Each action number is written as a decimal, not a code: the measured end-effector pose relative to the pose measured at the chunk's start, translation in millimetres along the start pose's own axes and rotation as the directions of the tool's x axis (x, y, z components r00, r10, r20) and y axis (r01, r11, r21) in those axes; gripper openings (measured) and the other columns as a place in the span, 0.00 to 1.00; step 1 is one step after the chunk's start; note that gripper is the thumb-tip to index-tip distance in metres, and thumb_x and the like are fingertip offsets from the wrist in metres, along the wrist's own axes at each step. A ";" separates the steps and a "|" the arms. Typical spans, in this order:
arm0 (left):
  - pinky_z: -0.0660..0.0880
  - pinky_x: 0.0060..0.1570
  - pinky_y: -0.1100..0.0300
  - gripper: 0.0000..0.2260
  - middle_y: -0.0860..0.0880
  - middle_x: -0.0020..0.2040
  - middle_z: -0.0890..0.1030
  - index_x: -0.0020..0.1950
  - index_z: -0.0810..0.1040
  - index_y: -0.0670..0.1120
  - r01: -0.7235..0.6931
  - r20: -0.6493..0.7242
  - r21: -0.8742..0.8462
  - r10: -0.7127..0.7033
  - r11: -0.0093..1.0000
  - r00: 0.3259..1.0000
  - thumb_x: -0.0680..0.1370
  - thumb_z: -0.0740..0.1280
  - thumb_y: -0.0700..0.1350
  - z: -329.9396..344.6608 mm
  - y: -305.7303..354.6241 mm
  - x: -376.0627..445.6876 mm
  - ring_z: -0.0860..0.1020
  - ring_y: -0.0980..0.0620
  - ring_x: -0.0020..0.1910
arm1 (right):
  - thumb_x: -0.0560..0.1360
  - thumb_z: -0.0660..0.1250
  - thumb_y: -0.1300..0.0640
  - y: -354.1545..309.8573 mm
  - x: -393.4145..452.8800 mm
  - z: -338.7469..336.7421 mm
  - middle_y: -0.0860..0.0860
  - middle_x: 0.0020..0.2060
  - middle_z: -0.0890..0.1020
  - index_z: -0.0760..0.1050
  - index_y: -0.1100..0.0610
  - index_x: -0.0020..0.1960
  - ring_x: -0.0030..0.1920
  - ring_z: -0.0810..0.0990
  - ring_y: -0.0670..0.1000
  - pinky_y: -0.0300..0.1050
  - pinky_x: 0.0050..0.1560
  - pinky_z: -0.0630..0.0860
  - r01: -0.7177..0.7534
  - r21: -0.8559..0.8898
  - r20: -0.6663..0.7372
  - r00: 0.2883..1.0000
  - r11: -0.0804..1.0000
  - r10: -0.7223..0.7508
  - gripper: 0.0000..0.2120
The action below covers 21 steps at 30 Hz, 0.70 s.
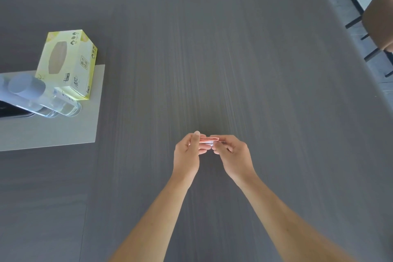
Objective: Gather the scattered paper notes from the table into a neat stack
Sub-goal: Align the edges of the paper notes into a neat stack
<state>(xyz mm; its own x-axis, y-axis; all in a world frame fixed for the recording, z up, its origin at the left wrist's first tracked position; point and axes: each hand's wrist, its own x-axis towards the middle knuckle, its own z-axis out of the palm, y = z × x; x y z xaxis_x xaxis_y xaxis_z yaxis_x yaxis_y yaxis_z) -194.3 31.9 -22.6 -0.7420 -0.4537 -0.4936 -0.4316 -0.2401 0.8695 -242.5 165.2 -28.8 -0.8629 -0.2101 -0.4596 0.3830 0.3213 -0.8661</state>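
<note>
A small stack of pink and white paper notes (209,140) is held between both hands just above the grey table (234,59), near its middle front. My left hand (187,154) grips the stack's left end, thumb on top. My right hand (234,155) pinches the right end with its fingertips. Most of the stack is hidden by the fingers. I see no loose notes lying on the table.
A yellow tissue box (68,62) stands at the left on a pale grey mat (53,127). In front of it stand clear water bottles with grey caps (38,95). A brown chair (378,17) is off the table's right edge.
</note>
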 end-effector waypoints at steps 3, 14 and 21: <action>0.82 0.58 0.43 0.17 0.45 0.47 0.90 0.52 0.84 0.40 -0.008 0.007 0.009 0.008 1.000 1.000 0.87 0.60 0.48 2.1 2.9 2.6 0.88 0.44 0.48 | 0.84 0.68 0.59 0.7 2.0 1.4 0.44 0.56 0.89 0.88 0.50 0.59 0.56 0.87 0.47 0.46 0.60 0.82 0.002 0.018 -0.008 1.000 1.000 -0.002 0.11; 0.82 0.59 0.44 0.16 0.45 0.51 0.89 0.59 0.82 0.44 -0.023 0.093 0.026 0.021 0.999 0.995 0.81 0.55 0.43 -3.1 3.5 10.1 0.88 0.44 0.49 | 0.85 0.67 0.54 -1.4 15.7 -1.4 0.48 0.43 0.89 0.88 0.50 0.53 0.44 0.86 0.42 0.42 0.49 0.81 0.013 -0.056 -0.041 0.999 0.998 -0.015 0.10; 0.82 0.59 0.48 0.17 0.50 0.50 0.89 0.53 0.84 0.46 -0.094 0.042 0.126 0.089 0.988 0.995 0.86 0.54 0.39 -0.5 1.5 14.7 0.87 0.50 0.51 | 0.84 0.69 0.56 -5.4 17.0 1.9 0.46 0.50 0.91 0.88 0.49 0.57 0.49 0.88 0.43 0.42 0.56 0.81 0.035 0.032 -0.054 0.998 0.999 -0.033 0.09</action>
<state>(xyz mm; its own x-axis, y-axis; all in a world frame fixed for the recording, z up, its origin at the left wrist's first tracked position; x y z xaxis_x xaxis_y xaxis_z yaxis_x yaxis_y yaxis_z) -205.6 24.4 -28.5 -0.7984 -0.4370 -0.4142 -0.4213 -0.0859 0.9028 -258.6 158.1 -32.3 -0.8916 -0.1704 -0.4195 0.3632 0.2840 -0.8874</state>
